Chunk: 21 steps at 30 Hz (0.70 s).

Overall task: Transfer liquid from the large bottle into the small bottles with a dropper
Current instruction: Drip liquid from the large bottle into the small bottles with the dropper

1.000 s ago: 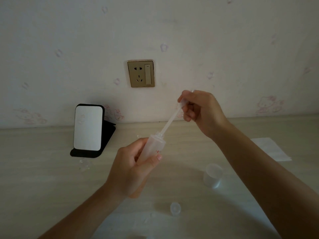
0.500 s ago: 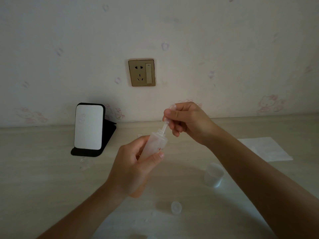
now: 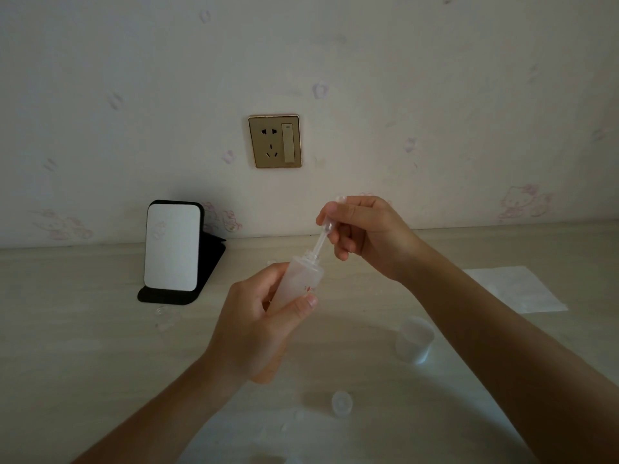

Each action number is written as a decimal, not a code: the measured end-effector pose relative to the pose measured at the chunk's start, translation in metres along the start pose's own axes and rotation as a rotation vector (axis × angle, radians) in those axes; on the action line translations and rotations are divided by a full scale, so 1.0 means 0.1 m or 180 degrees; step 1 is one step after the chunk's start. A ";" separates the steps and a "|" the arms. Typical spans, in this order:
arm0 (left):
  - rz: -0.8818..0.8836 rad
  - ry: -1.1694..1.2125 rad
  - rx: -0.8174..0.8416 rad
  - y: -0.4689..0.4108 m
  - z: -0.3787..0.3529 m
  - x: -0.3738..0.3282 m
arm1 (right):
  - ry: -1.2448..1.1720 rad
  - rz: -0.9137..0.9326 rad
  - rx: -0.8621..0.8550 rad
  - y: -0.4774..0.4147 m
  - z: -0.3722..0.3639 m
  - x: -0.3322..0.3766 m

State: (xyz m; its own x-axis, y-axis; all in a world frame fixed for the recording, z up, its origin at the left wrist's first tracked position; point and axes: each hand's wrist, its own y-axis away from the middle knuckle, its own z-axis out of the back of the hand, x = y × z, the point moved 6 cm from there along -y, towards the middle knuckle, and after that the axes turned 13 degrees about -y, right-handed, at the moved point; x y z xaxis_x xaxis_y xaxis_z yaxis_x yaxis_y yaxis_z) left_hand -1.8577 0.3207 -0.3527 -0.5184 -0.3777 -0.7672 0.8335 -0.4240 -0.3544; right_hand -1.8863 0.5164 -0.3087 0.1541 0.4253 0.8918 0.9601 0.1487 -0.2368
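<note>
Left hand (image 3: 254, 329) wraps tight around the large bottle (image 3: 298, 286), frosted plastic, tilted up and to the right above the table (image 3: 83, 356). Right hand (image 3: 365, 236) pinches the dropper (image 3: 323, 234) by its bulb, and the stem is down inside the bottle's open neck. A translucent cap (image 3: 413, 339) stands on the table near the right forearm; a smaller cap (image 3: 341, 402) lies closer in. A small clear bottle (image 3: 164, 316) sits just in front of the black stand (image 3: 181, 256) holding a white device.
</note>
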 end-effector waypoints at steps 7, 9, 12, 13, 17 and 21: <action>0.0009 0.0013 -0.0014 0.01 0.01 0.04 | -0.0346 0.0338 -0.0628 -0.03 0.19 0.11; -0.0025 0.0040 -0.0032 0.01 0.01 0.04 | -0.0497 0.0437 -0.0942 -0.03 0.29 0.16; -0.0042 0.0062 -0.0091 0.01 0.01 0.05 | -0.0858 0.0572 -0.1412 0.00 0.46 0.22; -0.0040 0.0084 -0.0116 0.01 0.01 0.05 | -0.0981 0.0619 -0.1533 0.01 0.52 0.24; -0.0125 0.0164 -0.0233 0.02 0.04 0.02 | -0.1277 0.0710 -0.1855 0.05 0.72 0.30; -0.0227 0.0270 -0.0088 0.05 -0.02 -0.01 | -0.1450 0.0784 -0.2033 0.09 0.89 0.33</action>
State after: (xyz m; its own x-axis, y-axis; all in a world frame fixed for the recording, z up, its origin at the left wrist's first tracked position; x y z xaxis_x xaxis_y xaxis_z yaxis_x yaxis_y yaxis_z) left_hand -1.8527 0.3205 -0.3541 -0.5595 -0.2759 -0.7815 0.8006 -0.4240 -0.4235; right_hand -1.8935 0.6111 -0.3151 0.3999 0.7206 0.5664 0.8800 -0.4746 -0.0177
